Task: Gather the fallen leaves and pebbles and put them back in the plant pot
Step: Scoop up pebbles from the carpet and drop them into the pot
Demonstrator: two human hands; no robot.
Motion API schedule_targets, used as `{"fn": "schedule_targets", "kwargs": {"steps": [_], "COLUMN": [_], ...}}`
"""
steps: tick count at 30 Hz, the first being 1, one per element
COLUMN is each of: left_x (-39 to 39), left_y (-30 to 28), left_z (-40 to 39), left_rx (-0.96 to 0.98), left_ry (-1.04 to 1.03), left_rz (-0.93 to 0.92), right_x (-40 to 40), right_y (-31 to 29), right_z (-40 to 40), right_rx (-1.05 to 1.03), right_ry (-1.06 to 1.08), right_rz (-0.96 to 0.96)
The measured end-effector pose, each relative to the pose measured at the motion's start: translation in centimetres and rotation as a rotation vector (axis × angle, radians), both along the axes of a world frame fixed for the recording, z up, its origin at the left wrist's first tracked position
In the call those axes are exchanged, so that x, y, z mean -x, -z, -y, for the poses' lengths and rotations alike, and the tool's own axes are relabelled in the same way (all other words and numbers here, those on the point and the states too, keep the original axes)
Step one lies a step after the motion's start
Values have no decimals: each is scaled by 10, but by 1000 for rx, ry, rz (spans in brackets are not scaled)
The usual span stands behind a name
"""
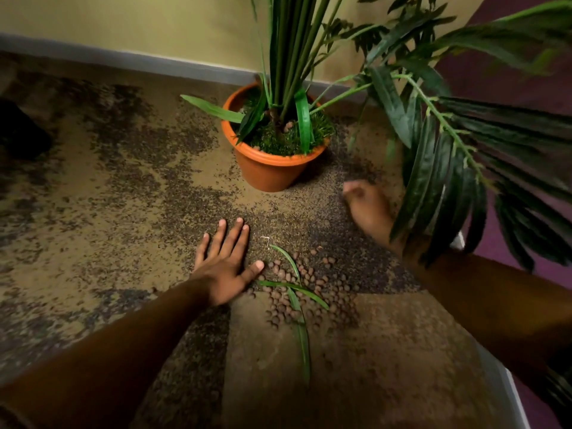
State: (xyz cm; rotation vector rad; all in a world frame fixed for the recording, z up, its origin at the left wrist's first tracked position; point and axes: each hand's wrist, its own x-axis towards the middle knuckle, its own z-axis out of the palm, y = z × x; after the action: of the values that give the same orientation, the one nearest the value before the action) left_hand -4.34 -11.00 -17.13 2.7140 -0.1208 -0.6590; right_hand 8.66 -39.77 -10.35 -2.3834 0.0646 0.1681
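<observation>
An orange plant pot [268, 171] with green stems and moss stands on the carpet near the wall. In front of it lies a heap of small brown pebbles [312, 284] with a few long green leaves [294, 287] across it. My left hand [224, 264] rests flat on the carpet just left of the pebbles, fingers spread, thumb touching the heap's edge. My right hand [365, 205] hovers blurred to the right of the pot, beyond the pebbles; its fingers look curled and I cannot tell whether it holds anything.
Large dark palm fronds [458, 168] hang over my right forearm. A grey skirting board [130, 58] runs along the yellow wall behind the pot. A dark object [21, 131] sits at the far left on the mottled carpet.
</observation>
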Motion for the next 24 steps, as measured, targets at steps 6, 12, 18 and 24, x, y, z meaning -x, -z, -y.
{"fn": "schedule_targets", "kwargs": {"steps": [6,12,18,24], "left_x": [14,42,70,82], "left_y": [4,2,0,-2], "left_z": [-2,19,46,56], "left_rx": [92,129,242,239], "left_ry": [58,190,211,110], "left_rz": [114,131,156,196], "right_x": [82,133,160,181], "right_y": [68,63,53,51], "right_z": [8,-7,3,47], "right_rx": [155,63,-17,493], "right_ry": [-454,-738,-692,-408], "right_rz": [23,138,235,234]}}
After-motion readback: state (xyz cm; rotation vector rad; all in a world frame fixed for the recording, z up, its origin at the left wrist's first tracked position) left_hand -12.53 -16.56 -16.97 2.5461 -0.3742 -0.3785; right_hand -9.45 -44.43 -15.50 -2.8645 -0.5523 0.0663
